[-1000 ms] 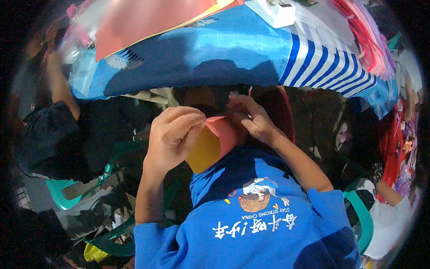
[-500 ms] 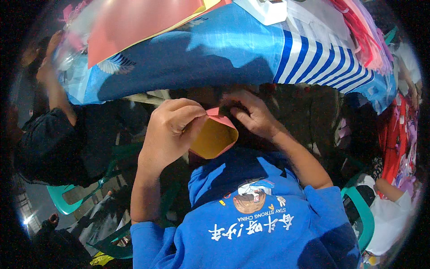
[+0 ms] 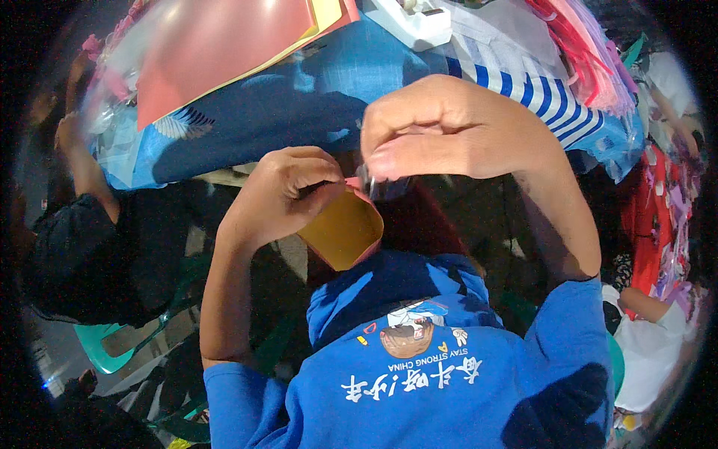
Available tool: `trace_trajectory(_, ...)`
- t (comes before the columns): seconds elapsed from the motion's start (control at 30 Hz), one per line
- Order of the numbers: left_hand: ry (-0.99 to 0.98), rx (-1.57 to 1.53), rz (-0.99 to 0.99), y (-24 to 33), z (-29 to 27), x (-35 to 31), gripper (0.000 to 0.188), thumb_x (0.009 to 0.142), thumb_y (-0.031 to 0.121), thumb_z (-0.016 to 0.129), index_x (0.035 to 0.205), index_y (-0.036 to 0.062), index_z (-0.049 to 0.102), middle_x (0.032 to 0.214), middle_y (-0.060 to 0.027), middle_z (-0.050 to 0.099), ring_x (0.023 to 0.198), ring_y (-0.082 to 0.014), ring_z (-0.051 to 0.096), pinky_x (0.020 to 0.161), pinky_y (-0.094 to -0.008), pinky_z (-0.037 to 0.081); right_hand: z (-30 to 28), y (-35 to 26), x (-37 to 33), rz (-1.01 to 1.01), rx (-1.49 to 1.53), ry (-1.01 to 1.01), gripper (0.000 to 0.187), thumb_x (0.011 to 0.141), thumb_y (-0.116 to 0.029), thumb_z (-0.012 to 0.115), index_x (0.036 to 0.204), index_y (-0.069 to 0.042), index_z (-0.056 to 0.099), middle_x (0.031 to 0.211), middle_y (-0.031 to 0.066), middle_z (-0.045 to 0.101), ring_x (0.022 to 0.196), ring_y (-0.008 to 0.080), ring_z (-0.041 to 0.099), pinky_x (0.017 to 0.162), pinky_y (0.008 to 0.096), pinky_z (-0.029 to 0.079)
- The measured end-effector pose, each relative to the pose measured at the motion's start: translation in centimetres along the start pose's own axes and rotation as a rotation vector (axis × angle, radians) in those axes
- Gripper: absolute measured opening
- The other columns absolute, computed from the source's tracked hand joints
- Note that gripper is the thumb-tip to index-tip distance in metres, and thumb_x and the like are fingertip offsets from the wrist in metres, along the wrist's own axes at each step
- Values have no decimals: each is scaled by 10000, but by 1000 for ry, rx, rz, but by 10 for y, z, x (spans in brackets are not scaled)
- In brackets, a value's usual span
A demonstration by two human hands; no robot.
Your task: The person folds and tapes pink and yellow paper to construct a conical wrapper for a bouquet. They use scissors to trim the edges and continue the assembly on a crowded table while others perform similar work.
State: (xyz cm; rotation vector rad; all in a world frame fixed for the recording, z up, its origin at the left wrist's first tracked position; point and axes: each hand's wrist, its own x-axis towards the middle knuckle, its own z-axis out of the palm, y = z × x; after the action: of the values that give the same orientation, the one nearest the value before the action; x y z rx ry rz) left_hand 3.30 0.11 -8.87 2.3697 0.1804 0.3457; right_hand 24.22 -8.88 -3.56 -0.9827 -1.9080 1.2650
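Observation:
My left hand (image 3: 280,194) is closed in a pinch on the upper edge of a folded paper tube (image 3: 345,228), pink outside and yellow inside. The tube's open end faces up, showing the yellow inner walls. Against the tube's pink top edge, my right hand (image 3: 464,131) is raised with its fingertips pressed together on a small shiny strip (image 3: 365,179). Most of that strip is hidden by the fingers, and its exact kind cannot be made out.
Ahead is a table with a blue cover (image 3: 269,112), bearing red and yellow paper sheets (image 3: 224,52), a white tape dispenser (image 3: 419,30) and pink ribbon bundles (image 3: 587,67). At left sits a person in black (image 3: 82,254) by a green chair (image 3: 105,348); another in white (image 3: 651,359) is at right.
My right hand has come up and nearer, now pinching a shiny strip at the tube's edge. My left hand and the tube have shifted slightly left.

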Motion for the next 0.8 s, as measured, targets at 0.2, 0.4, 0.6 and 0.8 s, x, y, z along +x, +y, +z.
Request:
trace_trajectory(0.2,14,-257,5,0,2,12,169,657,-46,587,819,-5,617,789,-156,605,731,-310,589,666,-325,474,4,-16,30,88,-324,-263,279,850,-233,562,706,6,554,596,79,517,562,156,495,525,312,381)
trace_trajectory(0.4,-65,-102,134,-4,-7,5,183,647,-34,603,820,21,626,773,-147,607,710,-303,591,653,-338,475,19,-13,44,291,-447,-369,285,823,-267,534,735,0,580,611,130,549,553,239,517,532,359,395)
trace_trajectory(0.6,-81,-107,134,-13,-9,-2,167,653,-14,625,817,19,628,757,-140,610,697,-290,593,644,-330,474,20,-17,59,264,-594,-455,291,821,-270,513,766,6,588,602,128,549,549,225,519,528,350,395)
trace_trajectory(0.8,-99,-196,88,-15,-12,-3,171,683,-12,622,851,18,640,780,-129,628,699,-244,612,644,-305,471,13,-9,69,314,-486,-489,301,810,-280,522,741,6,589,560,105,523,500,198,480,494,341,380)
